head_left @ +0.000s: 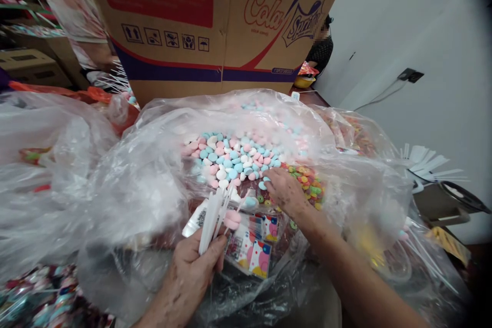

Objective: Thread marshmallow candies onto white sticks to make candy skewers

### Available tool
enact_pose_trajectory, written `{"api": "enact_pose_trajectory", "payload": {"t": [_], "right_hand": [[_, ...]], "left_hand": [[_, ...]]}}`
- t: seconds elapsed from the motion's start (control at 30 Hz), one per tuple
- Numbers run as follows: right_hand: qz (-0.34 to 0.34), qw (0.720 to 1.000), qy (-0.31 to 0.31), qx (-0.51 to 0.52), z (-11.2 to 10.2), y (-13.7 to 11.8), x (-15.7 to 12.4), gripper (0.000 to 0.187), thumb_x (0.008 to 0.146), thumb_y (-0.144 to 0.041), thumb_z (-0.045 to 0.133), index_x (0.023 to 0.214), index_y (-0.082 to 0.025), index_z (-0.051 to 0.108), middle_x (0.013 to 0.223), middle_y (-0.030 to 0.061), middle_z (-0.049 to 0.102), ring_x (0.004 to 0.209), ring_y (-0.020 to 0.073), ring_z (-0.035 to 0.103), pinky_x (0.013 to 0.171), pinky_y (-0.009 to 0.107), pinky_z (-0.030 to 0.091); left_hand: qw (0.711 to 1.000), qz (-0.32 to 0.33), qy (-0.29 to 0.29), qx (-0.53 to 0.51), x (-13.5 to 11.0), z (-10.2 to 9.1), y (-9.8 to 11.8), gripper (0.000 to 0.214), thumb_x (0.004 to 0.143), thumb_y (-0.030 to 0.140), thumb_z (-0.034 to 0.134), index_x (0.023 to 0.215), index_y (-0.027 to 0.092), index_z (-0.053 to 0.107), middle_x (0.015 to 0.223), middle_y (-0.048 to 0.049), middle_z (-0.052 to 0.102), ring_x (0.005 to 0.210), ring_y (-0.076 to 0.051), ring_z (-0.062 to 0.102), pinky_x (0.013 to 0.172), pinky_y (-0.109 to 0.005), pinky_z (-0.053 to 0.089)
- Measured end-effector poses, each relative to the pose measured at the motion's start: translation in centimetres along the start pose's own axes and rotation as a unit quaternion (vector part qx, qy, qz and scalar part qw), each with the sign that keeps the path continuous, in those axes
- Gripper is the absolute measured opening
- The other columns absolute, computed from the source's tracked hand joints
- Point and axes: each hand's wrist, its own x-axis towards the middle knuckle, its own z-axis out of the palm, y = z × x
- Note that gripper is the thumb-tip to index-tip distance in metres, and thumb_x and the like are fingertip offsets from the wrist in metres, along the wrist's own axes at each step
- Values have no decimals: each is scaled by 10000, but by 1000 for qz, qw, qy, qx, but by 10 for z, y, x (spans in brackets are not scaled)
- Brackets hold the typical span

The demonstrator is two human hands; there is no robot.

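My left hand (194, 271) is closed around a bundle of white plastic sticks (213, 215) and a small printed packet (249, 246) with pink candies at its top. My right hand (284, 192) reaches into a big clear plastic bag (154, 164), fingers pinched at the edge of a heap of pink, blue and white candies (234, 159). What the fingertips hold is too small to name. A smaller heap of multicoloured ring candies (309, 182) lies just right of that hand.
A large cardboard box (215, 25) printed "Cola" stands behind the bag. More clear bags (46, 164) lie at the left, wrapped sweets (42, 297) at the lower left. White sticks (426, 164) lie at the right by a white wall. Another person (321, 46) is behind the box.
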Motion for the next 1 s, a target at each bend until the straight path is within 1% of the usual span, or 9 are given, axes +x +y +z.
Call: {"api": "enact_pose_trajectory", "payload": {"t": [0.1,0.27,0.33,0.4,0.53,0.63,0.73,0.87,1.0], "right_hand": [[2,997,58,-43,0,1,-2,207,922,-139,454,993,-156,647,996,135,669,964,257,592,841,333,455],[-59,991,108,53,-4,3,-3,178,913,-131,464,972,-173,627,971,95,668,942,228,615,861,327,479],[-85,989,99,75,-1,4,-4,194,912,-131,463,1005,-174,627,988,89,670,949,217,621,869,321,486],[-82,993,75,50,4,4,-5,225,909,-123,457,1043,-168,631,1020,97,678,988,221,618,901,329,480],[-41,999,17,-19,10,3,-3,257,899,-114,483,1101,-168,631,1087,100,693,1068,222,605,939,323,450],[-12,999,-8,-39,5,2,0,219,918,-146,493,1082,-168,635,1028,84,708,953,205,635,823,284,459],[13,997,-29,-65,-2,-3,2,187,919,-166,506,1038,-162,649,957,89,714,876,211,637,732,273,444],[23,994,-49,-96,-7,-16,-2,232,914,-111,488,1059,-151,664,993,131,715,1007,256,611,774,292,441],[5,989,-76,-129,-9,-27,-10,298,889,-35,447,1080,-126,657,1027,148,710,1062,288,584,877,339,443]], "left_hand": [[1000,3,-3,6,-3,1,3,418,711,460,662,444,178,507,404,32,495,356,-68,377,377,-190,237],[999,4,29,-18,-7,6,7,359,707,451,667,507,174,556,397,50,476,351,-62,346,380,-191,214],[1000,1,12,-19,-5,6,5,313,704,461,676,618,163,642,387,60,467,339,-70,340,368,-195,202],[1000,1,-12,-13,-2,4,3,305,712,462,687,689,158,682,395,58,484,336,-76,347,362,-198,204],[1000,11,-26,-9,0,1,0,365,736,432,696,505,178,574,423,39,515,357,-71,368,372,-201,219],[999,14,-35,-12,-1,0,1,414,752,418,680,449,183,525,410,45,481,363,-68,358,378,-202,218],[999,27,-37,-8,-2,0,3,380,754,401,672,469,183,548,411,49,474,369,-72,366,385,-205,220],[999,18,-31,-6,-3,0,3,292,754,396,664,568,175,628,401,58,470,364,-80,363,387,-210,222],[999,13,-34,1,-5,0,3,390,756,419,658,468,184,540,423,39,493,375,-79,369,391,-212,235]]}}
